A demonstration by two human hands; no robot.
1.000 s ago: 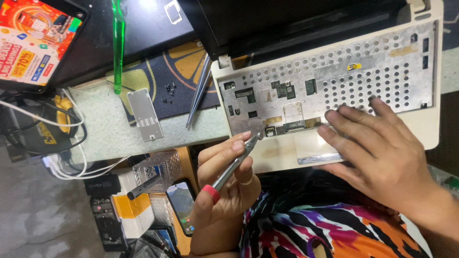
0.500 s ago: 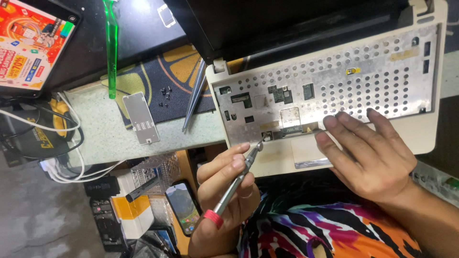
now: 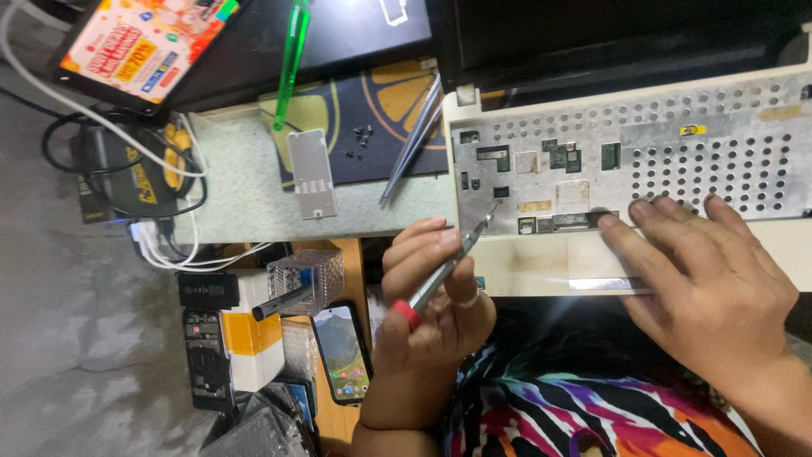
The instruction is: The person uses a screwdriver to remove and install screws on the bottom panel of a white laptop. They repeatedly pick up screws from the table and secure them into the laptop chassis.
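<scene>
A white laptop base (image 3: 541, 267) lies on the work surface with its keyboard removed, showing a perforated metal plate (image 3: 677, 161). My left hand (image 3: 431, 296) grips a slim silver screwdriver with a red end cap (image 3: 441, 272); its tip touches the plate's lower left corner. My right hand (image 3: 710, 279) rests flat on the palm rest, fingers spread, fingertips at the plate's lower edge.
Tweezers (image 3: 412, 140) and several small black screws (image 3: 359, 137) lie on a dark mat with orange shapes. A small metal cover plate (image 3: 311, 173), a green pen (image 3: 290, 59), a tablet with a lit screen (image 3: 144, 38), cables, a clear box (image 3: 306, 279) and a phone (image 3: 340, 351) sit to the left.
The view has shifted, so the laptop now sits further right in the frame. My left hand has brought the screwdriver tip onto the plate's corner. My right hand stays on the palm rest.
</scene>
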